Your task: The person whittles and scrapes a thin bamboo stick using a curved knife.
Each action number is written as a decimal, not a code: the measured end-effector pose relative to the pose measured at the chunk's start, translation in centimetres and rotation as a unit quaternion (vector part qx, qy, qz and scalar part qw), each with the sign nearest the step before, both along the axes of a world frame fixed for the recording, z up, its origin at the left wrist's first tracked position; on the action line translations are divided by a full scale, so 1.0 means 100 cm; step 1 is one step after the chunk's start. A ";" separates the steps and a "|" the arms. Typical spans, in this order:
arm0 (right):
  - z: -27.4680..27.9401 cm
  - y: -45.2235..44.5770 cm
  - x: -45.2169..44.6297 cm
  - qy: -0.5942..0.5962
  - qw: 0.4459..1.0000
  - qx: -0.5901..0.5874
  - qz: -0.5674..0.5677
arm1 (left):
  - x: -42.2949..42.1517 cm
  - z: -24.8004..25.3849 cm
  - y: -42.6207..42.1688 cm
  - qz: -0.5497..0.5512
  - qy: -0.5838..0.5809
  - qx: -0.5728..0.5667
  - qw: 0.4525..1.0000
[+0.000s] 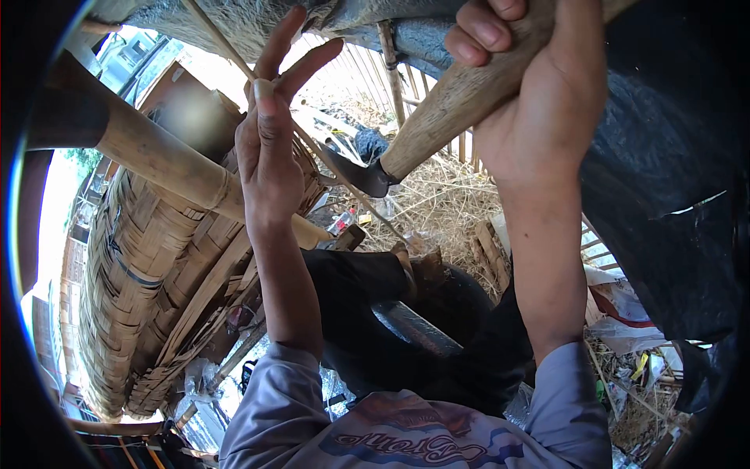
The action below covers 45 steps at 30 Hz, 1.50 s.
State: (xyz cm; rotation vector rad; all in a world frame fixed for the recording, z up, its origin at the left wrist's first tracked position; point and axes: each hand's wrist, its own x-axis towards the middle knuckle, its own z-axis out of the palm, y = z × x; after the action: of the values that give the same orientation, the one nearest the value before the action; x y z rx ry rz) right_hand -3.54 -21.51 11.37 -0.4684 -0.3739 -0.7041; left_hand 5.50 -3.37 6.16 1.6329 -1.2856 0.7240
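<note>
My right hand (539, 117) is closed around the thick wooden handle (453, 109) of a long-handled knife. Its short dark metal blade (367, 178) points down and left, across or very close to a thin bamboo strip (215, 31); I cannot tell whether they touch. That strip slants from the top left down to the middle. My left hand (269, 148) pinches it at the thumb, while two fingers stretch upward. Part of the strip is hidden behind the left hand.
Large woven bamboo baskets (141, 258) stand on the left, with a thick bamboo pole (160, 168) across them. Straw and litter (437, 195) cover the ground ahead. Black plastic sheeting (656, 172) hangs at the right. My dark-clad legs (359, 297) are bent below my hands.
</note>
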 end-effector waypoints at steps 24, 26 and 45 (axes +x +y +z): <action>-0.059 -0.003 -0.015 0.006 0.993 -0.107 -0.051 | 0.001 -0.013 -0.018 0.115 -0.020 -0.133 0.984; -0.058 0.007 -0.012 0.096 0.984 -0.141 -0.055 | 0.002 -0.015 -0.022 0.064 0.036 -0.175 0.982; -0.096 0.012 0.011 0.045 0.992 -0.080 -0.081 | 0.000 -0.025 -0.035 -0.023 0.065 -0.325 0.943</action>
State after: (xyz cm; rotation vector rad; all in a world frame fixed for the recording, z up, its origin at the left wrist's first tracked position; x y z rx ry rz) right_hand -2.40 -20.35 1.80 -0.6855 -0.3100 -0.8111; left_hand 5.50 -6.88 3.71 1.0841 -0.8558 0.8809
